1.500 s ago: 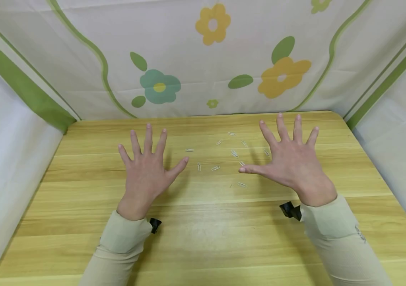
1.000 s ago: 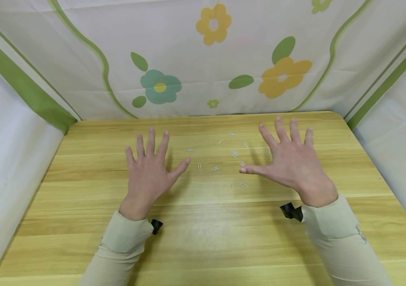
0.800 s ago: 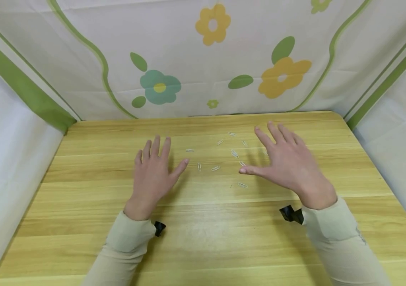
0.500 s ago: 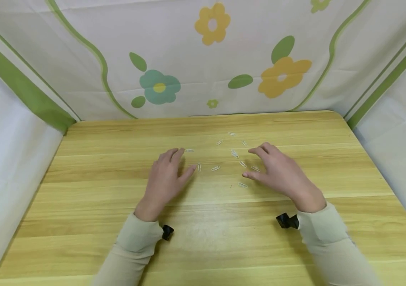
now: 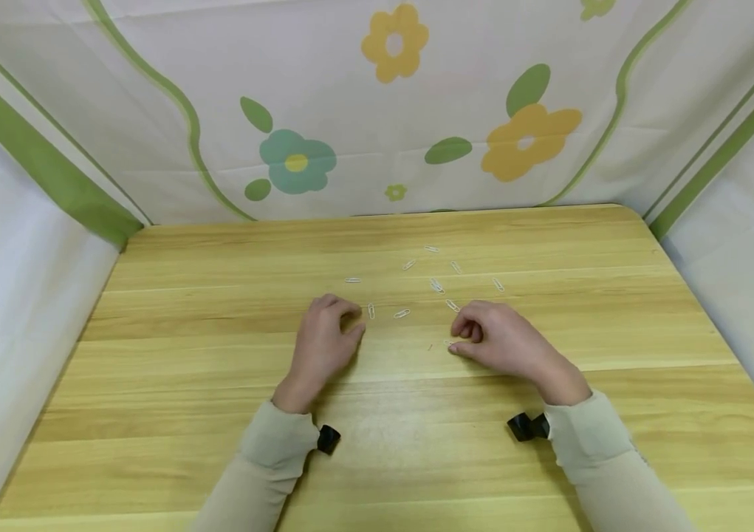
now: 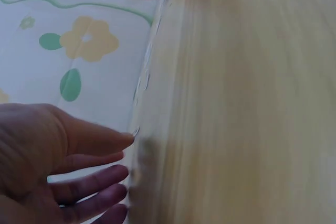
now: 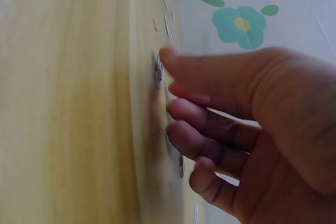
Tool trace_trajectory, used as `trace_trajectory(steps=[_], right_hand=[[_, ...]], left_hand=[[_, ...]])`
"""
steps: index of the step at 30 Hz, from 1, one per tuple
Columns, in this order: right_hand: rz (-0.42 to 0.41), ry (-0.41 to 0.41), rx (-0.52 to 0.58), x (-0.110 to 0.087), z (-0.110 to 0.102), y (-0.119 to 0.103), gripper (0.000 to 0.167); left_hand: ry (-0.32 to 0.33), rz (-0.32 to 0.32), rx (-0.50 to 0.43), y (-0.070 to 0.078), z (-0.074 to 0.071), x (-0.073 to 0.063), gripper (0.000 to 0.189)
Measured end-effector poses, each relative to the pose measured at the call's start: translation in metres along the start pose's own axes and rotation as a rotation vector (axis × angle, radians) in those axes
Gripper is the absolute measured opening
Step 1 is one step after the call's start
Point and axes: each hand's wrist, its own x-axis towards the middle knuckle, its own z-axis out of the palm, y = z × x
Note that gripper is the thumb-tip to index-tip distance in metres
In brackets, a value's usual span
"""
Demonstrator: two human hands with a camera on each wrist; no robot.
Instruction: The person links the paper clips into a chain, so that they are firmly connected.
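Note:
Several small white paper clips lie scattered over the wooden table. My left hand hovers low with bent fingers; its thumb and index finger stand apart beside one paper clip. In the left wrist view, a paper clip shows by the thumb tip. My right hand is over another paper clip, partly hidden by its thumb tip. The right wrist view has this paper clip at the table surface by the thumb, with the other fingers loosely bent and a gap between.
Other paper clips lie farther back, among them an overlapping pair and a single paper clip at the right. A thin short mark is on the tabletop. A flower-patterned curtain rises behind the table. Black wrist cameras sit at both cuffs.
Both hands, earlier spread wide above the table, have come down and inward, fingers bending. The right hand has moved nearer the front paper clip. The clips appear to lie where they were.

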Motion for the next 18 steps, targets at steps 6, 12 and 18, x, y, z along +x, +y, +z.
trace_trajectory(steps=[6,12,18], right_hand=[[0.012,0.02,0.008,0.0,0.003,0.0,0.013],[0.01,0.022,0.025,0.0,0.004,0.0,0.011],[0.035,0.017,0.034,0.0,0.005,0.0,0.01]], left_hand=[[0.02,-0.107,-0.029,0.01,0.01,0.007,0.019],[0.051,-0.171,0.018,0.013,0.017,0.015,0.014],[0.043,-0.194,0.031,0.016,0.02,0.019,0.008]])
